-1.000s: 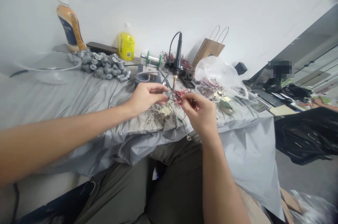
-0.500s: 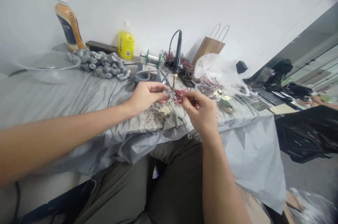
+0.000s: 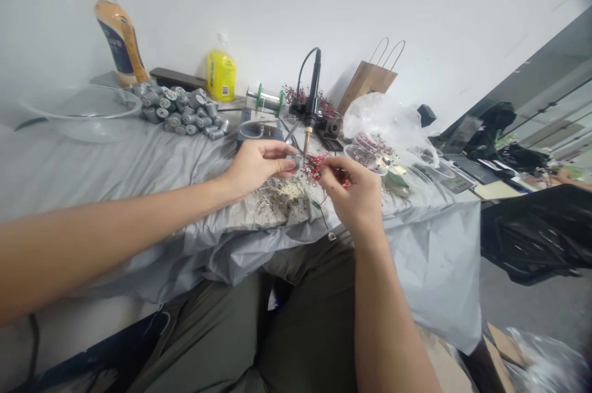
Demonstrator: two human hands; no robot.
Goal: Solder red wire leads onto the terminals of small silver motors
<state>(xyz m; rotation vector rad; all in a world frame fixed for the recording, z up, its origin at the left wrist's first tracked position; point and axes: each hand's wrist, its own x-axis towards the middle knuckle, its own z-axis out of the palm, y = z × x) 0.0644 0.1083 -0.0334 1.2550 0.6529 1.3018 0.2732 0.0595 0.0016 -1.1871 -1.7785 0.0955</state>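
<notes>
My left hand (image 3: 256, 165) pinches a small grey cylinder, a little motor (image 3: 293, 162), just under the tip of a soldering iron (image 3: 311, 103) that stands upright in a holder. My right hand (image 3: 355, 195) pinches a thin red wire (image 3: 319, 166) and holds its end against the motor. A green and black lead (image 3: 322, 218) hangs down from that hand over the table edge. Below both hands lies a patch of small metal scraps (image 3: 280, 195) on the grey sheet.
A pile of grey motors (image 3: 182, 112), a clear bowl (image 3: 81, 112), an orange bottle (image 3: 118, 35) and a yellow bottle (image 3: 221, 74) stand at the back left. A solder spool (image 3: 267, 99), a paper bag (image 3: 367, 79), a clear plastic bag (image 3: 386, 124) and small dishes sit behind the hands.
Both hands have stayed at the iron's tip with only small shifts. The view has tilted slightly, so everything sits a little higher and more to the right.
</notes>
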